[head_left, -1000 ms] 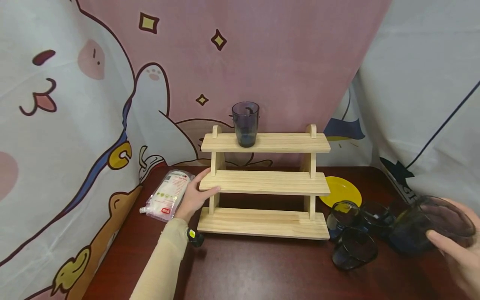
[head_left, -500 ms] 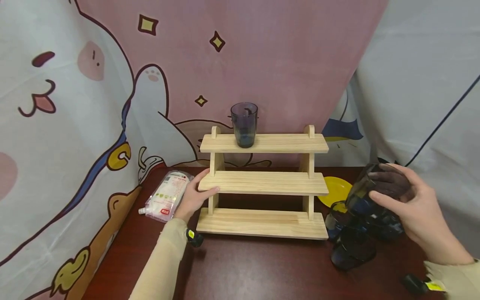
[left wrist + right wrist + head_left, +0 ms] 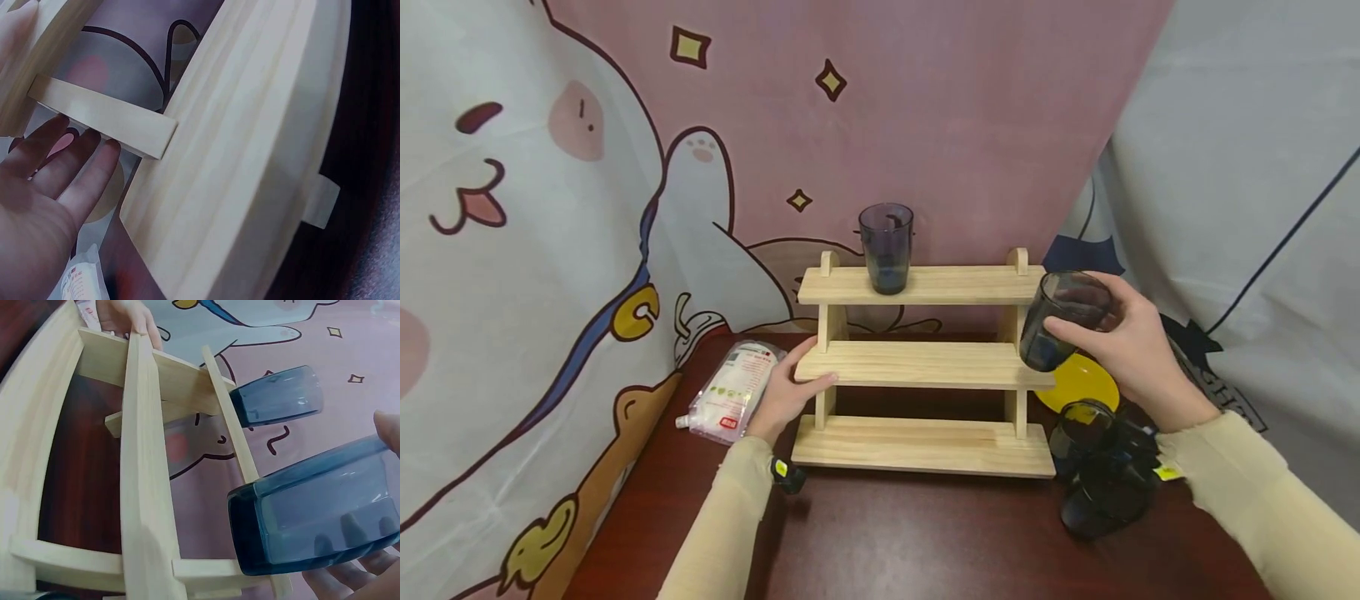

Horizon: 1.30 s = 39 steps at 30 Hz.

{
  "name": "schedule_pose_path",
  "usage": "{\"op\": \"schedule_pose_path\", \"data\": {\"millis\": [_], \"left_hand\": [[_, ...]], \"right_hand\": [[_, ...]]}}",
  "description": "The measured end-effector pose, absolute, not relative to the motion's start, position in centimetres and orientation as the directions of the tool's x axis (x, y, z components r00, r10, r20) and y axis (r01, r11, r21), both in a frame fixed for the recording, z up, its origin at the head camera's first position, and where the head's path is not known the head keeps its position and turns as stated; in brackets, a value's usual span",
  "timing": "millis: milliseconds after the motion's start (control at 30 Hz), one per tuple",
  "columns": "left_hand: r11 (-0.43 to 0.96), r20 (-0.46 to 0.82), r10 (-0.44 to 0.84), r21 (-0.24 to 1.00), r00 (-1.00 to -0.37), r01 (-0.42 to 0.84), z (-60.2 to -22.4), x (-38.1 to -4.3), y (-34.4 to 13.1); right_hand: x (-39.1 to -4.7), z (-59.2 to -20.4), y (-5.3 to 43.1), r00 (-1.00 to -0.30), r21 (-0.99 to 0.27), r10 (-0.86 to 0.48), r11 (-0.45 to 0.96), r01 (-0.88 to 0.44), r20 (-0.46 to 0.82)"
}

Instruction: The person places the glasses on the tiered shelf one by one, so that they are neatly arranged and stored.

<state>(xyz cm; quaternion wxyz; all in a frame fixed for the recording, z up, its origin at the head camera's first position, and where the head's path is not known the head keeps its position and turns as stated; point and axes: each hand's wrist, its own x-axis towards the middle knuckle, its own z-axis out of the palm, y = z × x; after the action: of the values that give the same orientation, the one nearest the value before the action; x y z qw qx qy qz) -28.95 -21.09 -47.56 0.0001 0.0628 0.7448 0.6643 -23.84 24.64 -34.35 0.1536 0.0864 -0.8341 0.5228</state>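
Note:
A three-tier wooden shelf (image 3: 917, 363) stands on the table. My left hand (image 3: 784, 398) grips the left end of its middle board, thumb on the front and fingers (image 3: 94, 181) against the side upright. In my right hand (image 3: 1135, 354) is a dark tinted drinking glass (image 3: 1037, 346), held tilted at the shelf's right side, level with the middle and top boards. In the right wrist view the held glass (image 3: 312, 512) shows its thick base toward the shelf. A similar glass (image 3: 887, 254) stands upright on the top board, left of centre.
Several more dark glasses (image 3: 1097, 500) cluster right of the shelf, partly hidden by my right forearm. Behind them lies a yellow plate (image 3: 1078, 383). A clear spouted pouch with white contents (image 3: 733, 392) lies left of the shelf. Patterned cloth (image 3: 985, 125) hangs behind the table.
My right hand has carried the glass from the far right, over the other glasses, leftward and up to the shelf's right end. My left hand stays on the shelf.

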Motion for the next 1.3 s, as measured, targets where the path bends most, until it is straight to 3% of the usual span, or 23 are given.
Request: {"op": "schedule_pose_path", "data": {"millis": [233,567,833,1300], "left_hand": [[0.116,0.082,0.085,0.989,-0.993,0.091,-47.4,-28.7,-21.0],[0.109,0.102,0.08,0.988,-0.992,0.11,-50.1,-30.5,-21.6],[0.118,0.159,0.074,0.979,-0.985,0.167,-50.3,-30.5,-21.8],[0.11,0.133,0.079,0.984,-0.988,0.141,-50.0,-30.3,-21.8]], "right_hand": [[-26.7,-33.4,22.4,-0.941,-0.858,0.003,0.412,-0.307,0.338],[-29.7,-32.0,19.9,-0.961,-0.887,0.023,0.392,-0.245,0.275],[-31.3,-31.0,18.9,-0.971,-0.911,0.028,0.353,-0.214,0.239],[-33.7,-30.3,16.6,-0.971,-0.926,0.044,0.315,-0.208,0.234]]}}
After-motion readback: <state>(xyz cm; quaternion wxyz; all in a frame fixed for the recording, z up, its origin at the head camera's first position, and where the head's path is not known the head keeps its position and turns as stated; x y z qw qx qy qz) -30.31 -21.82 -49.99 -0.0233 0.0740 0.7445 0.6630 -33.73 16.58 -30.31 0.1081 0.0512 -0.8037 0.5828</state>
